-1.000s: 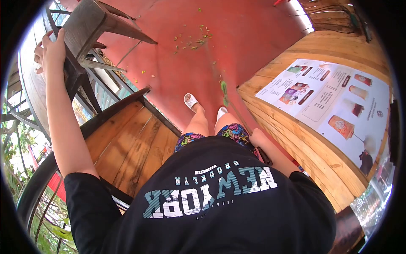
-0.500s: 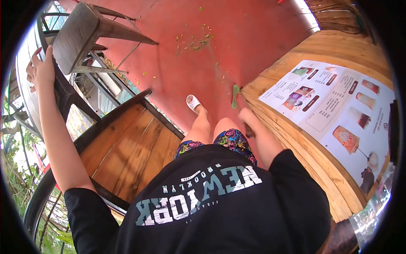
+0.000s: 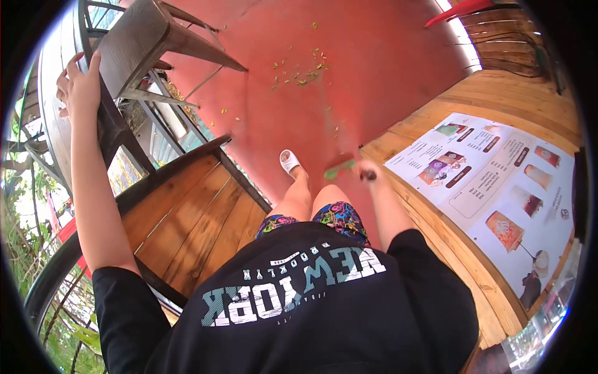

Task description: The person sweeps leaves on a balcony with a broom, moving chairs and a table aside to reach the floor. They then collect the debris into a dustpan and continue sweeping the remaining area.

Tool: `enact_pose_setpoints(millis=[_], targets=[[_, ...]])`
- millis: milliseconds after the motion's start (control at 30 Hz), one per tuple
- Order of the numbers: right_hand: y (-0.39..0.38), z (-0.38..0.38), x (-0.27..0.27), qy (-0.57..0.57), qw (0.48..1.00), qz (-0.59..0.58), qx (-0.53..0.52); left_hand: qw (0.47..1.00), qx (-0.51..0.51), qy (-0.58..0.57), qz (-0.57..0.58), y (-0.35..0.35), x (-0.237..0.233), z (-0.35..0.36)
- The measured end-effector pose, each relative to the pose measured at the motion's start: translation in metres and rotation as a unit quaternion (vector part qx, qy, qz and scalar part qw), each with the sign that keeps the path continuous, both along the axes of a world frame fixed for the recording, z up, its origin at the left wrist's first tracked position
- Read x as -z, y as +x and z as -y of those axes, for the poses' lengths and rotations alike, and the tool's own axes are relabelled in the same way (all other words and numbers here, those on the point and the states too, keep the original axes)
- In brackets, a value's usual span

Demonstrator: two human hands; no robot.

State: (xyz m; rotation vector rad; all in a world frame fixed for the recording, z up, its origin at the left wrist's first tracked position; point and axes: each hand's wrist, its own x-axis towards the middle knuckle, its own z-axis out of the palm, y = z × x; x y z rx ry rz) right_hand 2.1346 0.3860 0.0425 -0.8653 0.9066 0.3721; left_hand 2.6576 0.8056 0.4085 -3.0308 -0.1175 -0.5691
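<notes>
Green tool (image 3: 339,169), red floor (image 3: 380,68), black shirt (image 3: 374,318) with white-and-teal lettering (image 3: 272,301), multicoloured patterned shorts (image 3: 341,219), white slipper (image 3: 289,164).

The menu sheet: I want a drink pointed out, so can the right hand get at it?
Probably yes: the right hand is near the edge of the wooden table, with nothing visible blocking the menu sheet, though the dark handle it seems to hold may hinder pointing.
</notes>
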Motion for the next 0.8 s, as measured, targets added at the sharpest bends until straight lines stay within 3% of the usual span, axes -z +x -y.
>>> enact_pose_setpoints(millis=[33, 67, 100, 133, 200, 300, 400, 467, 533, 633, 733, 800], targets=[[0.036, 0.004, -0.027, 0.016, 0.997, 0.021, 0.078, 1.000, 0.002, -0.001, -0.002, -0.002, -0.002, 0.002], [0.075, 0.019, -0.042, 0.142, 0.979, -0.116, 0.091, 1.000, 0.001, 0.001, -0.002, -0.003, -0.003, 0.002], [0.110, 0.032, -0.055, 0.260, 0.927, -0.249, 0.101, 1.000, 0.000, 0.001, -0.002, -0.004, -0.003, 0.003], [0.130, 0.041, -0.062, 0.257, 0.933, -0.247, 0.056, 1.000, -0.001, -0.001, -0.002, -0.005, -0.003, 0.005], [0.144, 0.059, -0.050, 0.180, 0.945, -0.244, 0.120, 1.000, 0.003, -0.005, -0.007, -0.007, -0.003, 0.005], [0.141, 0.069, -0.077, 0.130, 0.973, -0.190, 0.003, 1.000, 0.009, 0.000, 0.016, -0.002, 0.002, 0.000], [0.096, 0.050, -0.112, -0.143, 0.968, -0.173, -0.111, 1.000, 0.014, -0.012, 0.015, -0.007, -0.001, 0.003], [0.064, 0.028, -0.144, -0.140, 0.971, -0.176, -0.079, 1.000, 0.009, -0.011, 0.012, -0.006, -0.003, 0.005], [0.043, 0.011, -0.162, -0.067, 0.966, -0.250, -0.011, 1.000, 0.006, -0.011, 0.006, -0.008, -0.003, 0.006], [0.016, -0.004, -0.145, 0.052, 0.948, -0.312, 0.026, 1.000, 0.006, -0.007, 0.005, -0.007, -0.003, 0.005], [0.008, -0.013, -0.098, 0.047, 0.977, -0.209, 0.009, 1.000, 0.005, -0.004, 0.006, -0.005, -0.001, 0.003], [0.005, -0.001, -0.023, 0.102, 0.975, -0.146, 0.130, 1.000, 0.006, -0.004, 0.003, -0.003, 0.000, 0.001]])
